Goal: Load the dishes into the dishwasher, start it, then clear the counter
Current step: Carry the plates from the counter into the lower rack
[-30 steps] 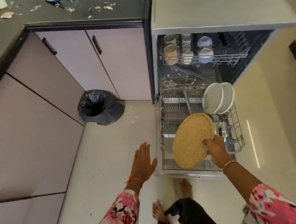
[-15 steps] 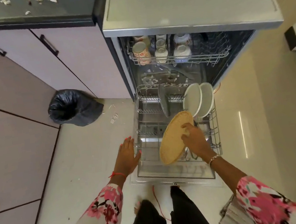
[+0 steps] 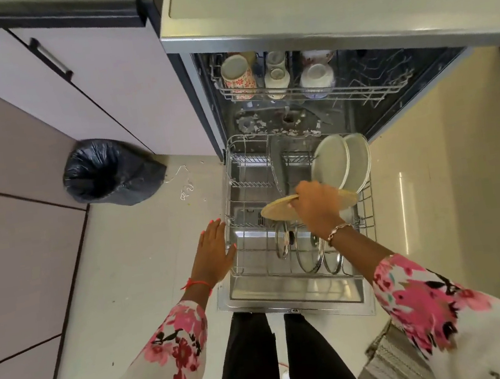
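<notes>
The dishwasher [image 3: 315, 21] stands open with its lower rack [image 3: 242, 190] pulled out over the door. My right hand [image 3: 316, 204] grips a tan round plate [image 3: 277, 211], held almost edge-on over the middle of the rack, just in front of two white plates [image 3: 339, 161] that stand upright at the rack's right. Several glass lids [image 3: 300, 246] stand on edge in the rack's near rows. My left hand [image 3: 215, 251] hovers with straight fingers beside the rack's left edge, holding nothing. Cups and bowls [image 3: 275, 74] fill the upper rack.
A bin lined with a black bag [image 3: 106, 173] sits on the floor to the left, against pale cabinet doors [image 3: 102, 91]. Small scraps lie on the floor near it. My legs stand right at the open door's front edge [image 3: 296, 309].
The tan plate has turned from face-up to nearly edge-on and moved deeper over the rack toward the white plates. The view has closed in on the dishwasher; my left hand stays beside the rack.
</notes>
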### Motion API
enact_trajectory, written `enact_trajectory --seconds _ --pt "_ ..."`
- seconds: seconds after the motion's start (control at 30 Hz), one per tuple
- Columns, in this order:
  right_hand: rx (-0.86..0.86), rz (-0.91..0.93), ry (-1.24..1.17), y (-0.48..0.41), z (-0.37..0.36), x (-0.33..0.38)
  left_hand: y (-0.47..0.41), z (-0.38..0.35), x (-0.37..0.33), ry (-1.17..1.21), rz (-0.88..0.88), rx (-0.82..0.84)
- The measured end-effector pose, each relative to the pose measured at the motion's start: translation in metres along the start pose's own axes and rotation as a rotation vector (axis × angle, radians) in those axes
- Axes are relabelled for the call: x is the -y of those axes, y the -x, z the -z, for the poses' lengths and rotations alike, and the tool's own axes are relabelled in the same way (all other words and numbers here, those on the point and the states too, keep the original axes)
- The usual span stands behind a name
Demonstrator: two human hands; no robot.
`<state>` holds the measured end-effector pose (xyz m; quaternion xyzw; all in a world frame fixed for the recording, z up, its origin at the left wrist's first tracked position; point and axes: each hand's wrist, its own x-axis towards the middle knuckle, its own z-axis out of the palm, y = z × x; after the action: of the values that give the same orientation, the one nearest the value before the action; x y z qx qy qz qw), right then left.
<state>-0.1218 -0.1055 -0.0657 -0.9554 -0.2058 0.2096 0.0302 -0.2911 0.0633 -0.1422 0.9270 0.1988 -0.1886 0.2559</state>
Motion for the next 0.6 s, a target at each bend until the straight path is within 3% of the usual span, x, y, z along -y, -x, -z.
enact_trajectory --seconds 0.2,0.4,0.6 --pt "-0.059 0.042 0.225 -0.03 0.008 0.023 -0.024 0.015 0.026 -0.014 -0.012 0.043" --pt "-0.091 -0.058 -0.137 -0.067 0.011 0.046 -0.062 0.032 0.053 -0.038 -0.036 0.057" --pt "-0.138 0.012 -0.35 -0.106 -0.004 0.067 -0.111 0.021 0.067 -0.025 -0.087 0.058"
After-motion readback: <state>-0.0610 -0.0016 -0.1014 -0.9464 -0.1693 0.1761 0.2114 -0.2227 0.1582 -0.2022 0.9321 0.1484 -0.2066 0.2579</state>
